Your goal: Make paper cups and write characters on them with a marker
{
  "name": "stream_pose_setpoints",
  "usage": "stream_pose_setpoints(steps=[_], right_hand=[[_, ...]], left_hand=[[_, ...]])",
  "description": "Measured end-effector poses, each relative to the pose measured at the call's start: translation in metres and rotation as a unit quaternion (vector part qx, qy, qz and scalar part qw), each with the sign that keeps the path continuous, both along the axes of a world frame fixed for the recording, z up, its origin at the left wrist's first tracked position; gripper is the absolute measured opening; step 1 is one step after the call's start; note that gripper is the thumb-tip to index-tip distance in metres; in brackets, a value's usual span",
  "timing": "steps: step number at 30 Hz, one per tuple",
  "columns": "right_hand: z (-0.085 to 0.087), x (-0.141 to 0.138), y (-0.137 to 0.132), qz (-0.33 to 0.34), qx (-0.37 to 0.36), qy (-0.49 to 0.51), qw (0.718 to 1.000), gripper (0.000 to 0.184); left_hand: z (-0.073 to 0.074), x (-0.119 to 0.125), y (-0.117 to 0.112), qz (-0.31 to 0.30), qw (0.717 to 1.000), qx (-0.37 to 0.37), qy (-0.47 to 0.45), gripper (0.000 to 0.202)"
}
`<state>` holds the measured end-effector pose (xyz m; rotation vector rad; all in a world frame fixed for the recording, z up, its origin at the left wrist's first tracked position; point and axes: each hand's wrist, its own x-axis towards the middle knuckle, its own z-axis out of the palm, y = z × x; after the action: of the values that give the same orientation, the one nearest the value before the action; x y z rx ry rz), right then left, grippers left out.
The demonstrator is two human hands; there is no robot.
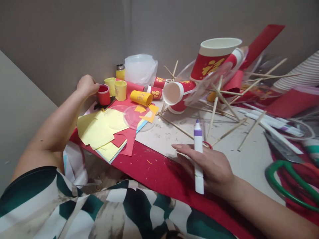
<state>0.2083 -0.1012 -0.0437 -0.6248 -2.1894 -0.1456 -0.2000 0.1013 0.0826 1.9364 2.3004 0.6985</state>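
Observation:
My left hand (pixel 86 85) reaches to the far left of the table, its fingers closed around a small red paper ring (pixel 103 94). Beside the ring stand two yellow paper rings (pixel 120 90), and a yellow roll (pixel 141 98) lies on its side. My right hand (pixel 208 166) rests low over the table with fingers stretched forward. A white glue pen with a purple collar (pixel 198 156) is held across its fingers, tip pointing away. Yellow paper sheets (pixel 97 129) and a clear plastic lid (pixel 134 117) lie between the hands.
Red paper cups (pixel 213 59), clear lids and several wooden sticks (pixel 214 109) are heaped at the back. Green-handled scissors (pixel 286 179) lie at the right with more white pens (pixel 271 121). A plastic bag (pixel 141 69) and a small jar (pixel 120 71) stand by the wall. Someone's striped sleeve (pixel 302 74) shows far right.

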Motion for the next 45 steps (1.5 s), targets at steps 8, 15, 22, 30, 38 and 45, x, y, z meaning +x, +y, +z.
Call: stream_pose_setpoints(steps=[8, 15, 22, 30, 38, 45], right_hand=[[-0.007, 0.001, 0.0, 0.014, -0.015, 0.017, 1.0, 0.043], [-0.002, -0.004, 0.003, 0.023, -0.028, 0.013, 0.999, 0.052], [0.001, -0.006, 0.006, 0.03, -0.022, 0.012, 0.999, 0.046], [0.0, -0.005, 0.009, 0.038, -0.031, 0.02, 0.999, 0.048], [-0.01, -0.004, 0.009, 0.034, -0.042, 0.028, 0.998, 0.042], [-0.007, -0.005, 0.009, 0.038, -0.045, 0.026, 0.998, 0.042]], left_hand=[[0.012, 0.035, -0.027, 0.028, 0.988, 0.079, 0.13, 0.058], [-0.013, 0.092, -0.027, -0.235, 0.951, 0.048, 0.197, 0.05], [-0.045, 0.131, 0.005, -0.365, 0.898, -0.023, 0.246, 0.075], [-0.056, 0.136, 0.024, -0.387, 0.89, -0.031, 0.24, 0.078], [-0.055, 0.129, 0.026, -0.378, 0.918, -0.01, 0.119, 0.067], [-0.03, 0.1, 0.015, -0.374, 0.914, -0.008, -0.155, 0.075]])
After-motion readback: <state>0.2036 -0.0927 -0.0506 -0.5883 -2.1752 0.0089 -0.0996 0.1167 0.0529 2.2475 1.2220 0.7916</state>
